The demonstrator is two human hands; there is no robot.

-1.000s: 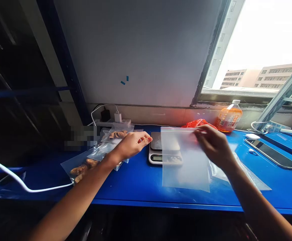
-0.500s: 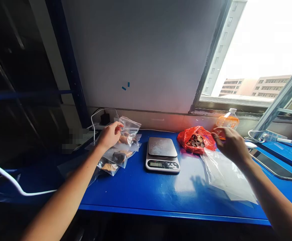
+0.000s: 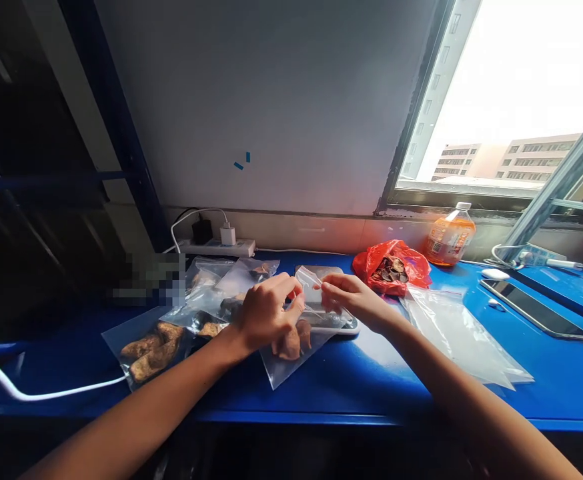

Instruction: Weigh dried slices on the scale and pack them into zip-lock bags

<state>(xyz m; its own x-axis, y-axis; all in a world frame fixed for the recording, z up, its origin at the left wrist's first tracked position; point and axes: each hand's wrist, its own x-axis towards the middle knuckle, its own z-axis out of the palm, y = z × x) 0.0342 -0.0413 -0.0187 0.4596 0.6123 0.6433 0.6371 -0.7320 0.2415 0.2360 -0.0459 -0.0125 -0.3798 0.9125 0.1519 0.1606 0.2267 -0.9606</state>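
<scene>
Between my hands hangs a clear zip bag (image 3: 276, 370) with brown dried pieces (image 3: 291, 341) at its bottom. My left hand (image 3: 270, 307) is closed on the bag's upper left edge. Fingers of my right hand (image 3: 349, 297) pinch the bag's top edge on the other side. Behind the bag and my hands lies a kitchen scale (image 3: 349, 327), mostly covered, its display hidden. Left of my left hand, several filled zip bags (image 3: 206, 283) lie in a pile, and one bag with large brown pieces (image 3: 154, 350) lies nearer the front.
A red plastic bag (image 3: 371, 257) holds dark dried slices (image 3: 390, 269). Behind it stands an orange drink bottle (image 3: 450, 237). Flat zip bags (image 3: 464, 337) and a phone (image 3: 536, 309) lie right. A power strip (image 3: 241, 248) runs along the wall; a white cable (image 3: 56, 395) crosses the left.
My left hand has brought a filled zip bag from the pile to in front of the scale. My right hand has moved left from near the bottle and now grips the bag too.
</scene>
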